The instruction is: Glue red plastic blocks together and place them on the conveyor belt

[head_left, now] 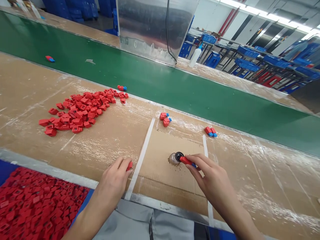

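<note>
My right hand (208,171) pinches a small red and blue plastic piece (185,160). Its red end is at the black rim of a small round pot (173,158), which sits on a stained patch of cardboard (160,170); I cannot tell if they touch. Between the fingertips of my left hand (116,176) is a small red plastic piece (129,165), partly hidden, low over the table left of a white tape strip (141,156). Beyond the pot lie two red and blue pieces (165,122), and another pair (210,131) rests farther right.
A heap of red pieces (80,111) covers part of the table at left. A blue bin full of red pieces (37,203) stands at lower left. Across the back runs a green belt (155,76), with a metal box (155,30) and a white bottle (195,56) behind it.
</note>
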Motion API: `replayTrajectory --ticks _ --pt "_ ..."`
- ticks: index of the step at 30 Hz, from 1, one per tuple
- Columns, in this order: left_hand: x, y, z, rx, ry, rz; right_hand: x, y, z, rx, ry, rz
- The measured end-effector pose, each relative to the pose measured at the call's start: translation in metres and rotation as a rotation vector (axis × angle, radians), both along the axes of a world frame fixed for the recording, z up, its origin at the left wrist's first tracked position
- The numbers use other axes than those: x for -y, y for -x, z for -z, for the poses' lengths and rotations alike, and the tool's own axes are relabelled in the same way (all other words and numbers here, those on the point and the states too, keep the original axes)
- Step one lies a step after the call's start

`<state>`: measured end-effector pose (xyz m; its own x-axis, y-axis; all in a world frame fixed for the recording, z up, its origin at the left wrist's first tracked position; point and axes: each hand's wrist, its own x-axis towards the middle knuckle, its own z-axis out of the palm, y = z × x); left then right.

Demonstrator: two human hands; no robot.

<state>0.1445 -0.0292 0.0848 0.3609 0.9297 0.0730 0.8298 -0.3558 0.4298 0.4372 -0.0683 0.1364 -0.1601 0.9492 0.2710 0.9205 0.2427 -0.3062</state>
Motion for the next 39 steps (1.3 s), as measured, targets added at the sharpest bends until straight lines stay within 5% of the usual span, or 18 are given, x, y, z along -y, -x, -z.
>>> replayTrajectory --ticks 31,39 --pt "-0.005 0.006 -0.003 0.136 0.164 -0.022 0.001 0.001 0.005 -0.075 -0.012 -0.004" --pt "0.0 -0.023 -0.019 0.433 0.244 0.041 -0.001 -0.001 -0.002 -0.089 -0.043 0.029"
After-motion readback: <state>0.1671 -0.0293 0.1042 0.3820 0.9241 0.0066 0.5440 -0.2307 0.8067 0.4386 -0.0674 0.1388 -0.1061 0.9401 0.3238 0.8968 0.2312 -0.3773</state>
